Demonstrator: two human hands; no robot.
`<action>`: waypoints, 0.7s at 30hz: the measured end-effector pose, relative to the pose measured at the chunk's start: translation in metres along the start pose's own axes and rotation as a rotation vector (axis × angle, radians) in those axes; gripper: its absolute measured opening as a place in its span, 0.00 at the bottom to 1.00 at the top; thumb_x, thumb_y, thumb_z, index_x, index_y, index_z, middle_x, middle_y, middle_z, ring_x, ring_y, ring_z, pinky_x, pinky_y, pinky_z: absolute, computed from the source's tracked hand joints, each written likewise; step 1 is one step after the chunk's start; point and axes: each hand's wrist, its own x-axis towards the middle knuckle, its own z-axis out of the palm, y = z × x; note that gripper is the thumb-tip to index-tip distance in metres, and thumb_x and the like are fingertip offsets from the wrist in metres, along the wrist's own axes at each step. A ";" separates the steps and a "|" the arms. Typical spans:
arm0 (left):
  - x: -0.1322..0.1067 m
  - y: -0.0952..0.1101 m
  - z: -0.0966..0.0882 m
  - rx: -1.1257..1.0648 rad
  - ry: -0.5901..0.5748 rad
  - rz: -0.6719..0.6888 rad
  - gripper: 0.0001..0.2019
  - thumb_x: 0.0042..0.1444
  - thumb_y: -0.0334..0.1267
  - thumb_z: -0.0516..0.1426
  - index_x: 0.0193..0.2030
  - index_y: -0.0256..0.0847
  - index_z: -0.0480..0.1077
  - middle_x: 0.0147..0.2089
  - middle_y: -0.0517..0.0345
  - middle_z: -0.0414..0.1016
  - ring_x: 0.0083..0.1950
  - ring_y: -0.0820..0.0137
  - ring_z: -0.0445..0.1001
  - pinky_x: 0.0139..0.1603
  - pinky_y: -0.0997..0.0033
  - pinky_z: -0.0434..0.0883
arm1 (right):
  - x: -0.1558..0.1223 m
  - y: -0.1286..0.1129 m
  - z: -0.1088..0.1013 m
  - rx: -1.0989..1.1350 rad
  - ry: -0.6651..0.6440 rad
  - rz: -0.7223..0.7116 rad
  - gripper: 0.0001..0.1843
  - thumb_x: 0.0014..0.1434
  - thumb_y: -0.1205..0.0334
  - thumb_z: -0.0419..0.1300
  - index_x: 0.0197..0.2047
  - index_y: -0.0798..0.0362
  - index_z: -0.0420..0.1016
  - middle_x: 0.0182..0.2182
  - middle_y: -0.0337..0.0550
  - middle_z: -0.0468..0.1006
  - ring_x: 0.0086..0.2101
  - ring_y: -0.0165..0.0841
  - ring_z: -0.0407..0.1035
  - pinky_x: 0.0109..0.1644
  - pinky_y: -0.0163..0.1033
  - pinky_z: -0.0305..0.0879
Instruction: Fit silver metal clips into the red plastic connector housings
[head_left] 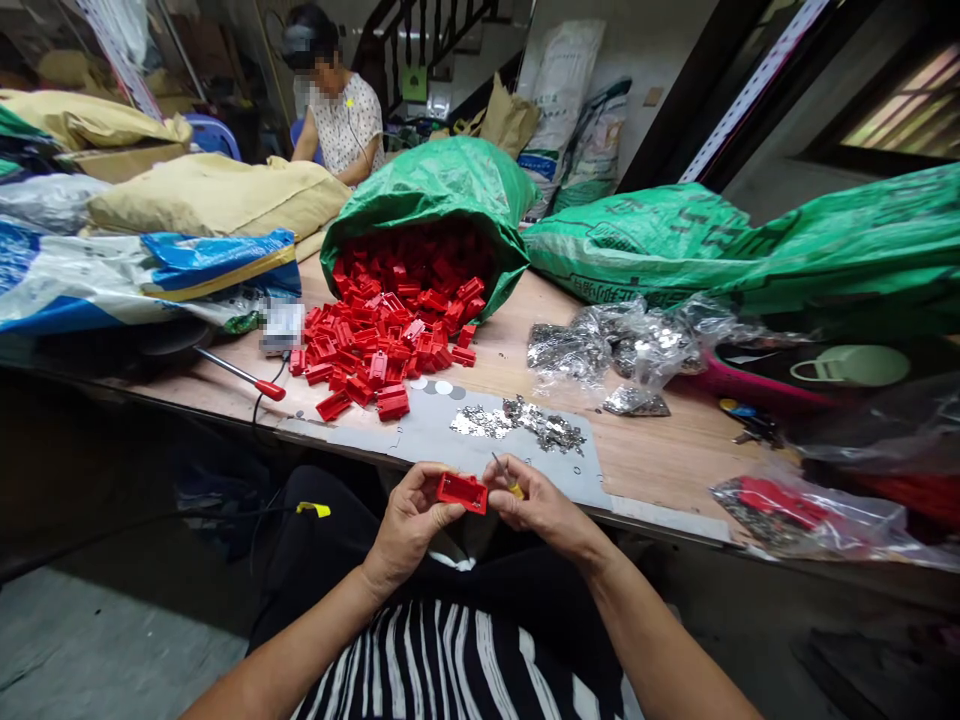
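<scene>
A small red plastic case, open side up with bits of metal inside its ends, is pinched between the thumb and fingers of my left hand. My right hand is closed around a small tool with a yellow handle and a thin metal tip; its exact kind is unclear. The fingertips of that hand are at the case's right end. Just beyond my hands, small flat metal pieces lie on a grey sheet at the table edge.
Red cases spill from a green sack onto the table. Clear bags of metal parts lie to the right, near a pale green mug. A red-tipped lever juts out at left. Another person sits across the table.
</scene>
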 end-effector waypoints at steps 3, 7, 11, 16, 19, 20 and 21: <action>0.003 -0.003 -0.002 -0.048 0.058 0.003 0.15 0.51 0.35 0.64 0.46 0.41 0.69 0.45 0.56 0.79 0.46 0.70 0.77 0.51 0.69 0.72 | 0.015 -0.006 -0.019 -0.558 0.313 -0.124 0.08 0.60 0.56 0.58 0.36 0.51 0.70 0.33 0.40 0.74 0.31 0.32 0.65 0.36 0.37 0.59; 0.004 -0.004 -0.004 -0.045 0.097 -0.009 0.15 0.53 0.35 0.63 0.48 0.42 0.69 0.46 0.57 0.77 0.46 0.72 0.76 0.52 0.71 0.70 | 0.037 -0.004 -0.034 -0.960 0.442 -0.174 0.05 0.61 0.65 0.55 0.37 0.51 0.72 0.38 0.44 0.77 0.38 0.37 0.70 0.43 0.40 0.61; 0.003 -0.004 -0.005 -0.040 0.111 -0.037 0.16 0.53 0.35 0.63 0.49 0.41 0.68 0.46 0.55 0.77 0.46 0.70 0.75 0.52 0.68 0.71 | 0.056 0.000 -0.032 -1.106 0.440 -0.173 0.06 0.62 0.65 0.55 0.40 0.52 0.73 0.41 0.46 0.77 0.42 0.38 0.71 0.45 0.39 0.62; 0.004 -0.003 -0.007 -0.051 0.131 -0.058 0.17 0.52 0.36 0.64 0.48 0.40 0.68 0.45 0.55 0.77 0.45 0.69 0.76 0.51 0.66 0.73 | 0.067 -0.001 -0.029 -1.148 0.424 -0.147 0.03 0.61 0.65 0.57 0.36 0.50 0.72 0.38 0.44 0.76 0.39 0.36 0.70 0.43 0.38 0.61; 0.005 -0.003 -0.007 -0.065 0.150 -0.065 0.17 0.51 0.36 0.64 0.47 0.40 0.68 0.44 0.55 0.77 0.45 0.69 0.76 0.50 0.66 0.74 | 0.069 -0.001 -0.030 -1.119 0.431 -0.137 0.02 0.59 0.65 0.58 0.34 0.51 0.71 0.36 0.44 0.75 0.37 0.36 0.69 0.41 0.38 0.60; 0.005 -0.003 -0.007 -0.070 0.154 -0.065 0.17 0.51 0.36 0.64 0.47 0.40 0.68 0.44 0.55 0.78 0.45 0.69 0.76 0.50 0.66 0.74 | 0.069 -0.001 -0.031 -1.110 0.432 -0.137 0.03 0.59 0.65 0.57 0.33 0.51 0.70 0.35 0.44 0.75 0.37 0.36 0.69 0.40 0.38 0.59; 0.005 -0.003 -0.007 -0.073 0.157 -0.064 0.17 0.51 0.36 0.64 0.47 0.40 0.68 0.44 0.55 0.78 0.44 0.69 0.77 0.50 0.65 0.74 | 0.069 -0.001 -0.032 -1.103 0.433 -0.139 0.03 0.59 0.66 0.57 0.33 0.51 0.70 0.34 0.44 0.75 0.36 0.36 0.68 0.40 0.38 0.59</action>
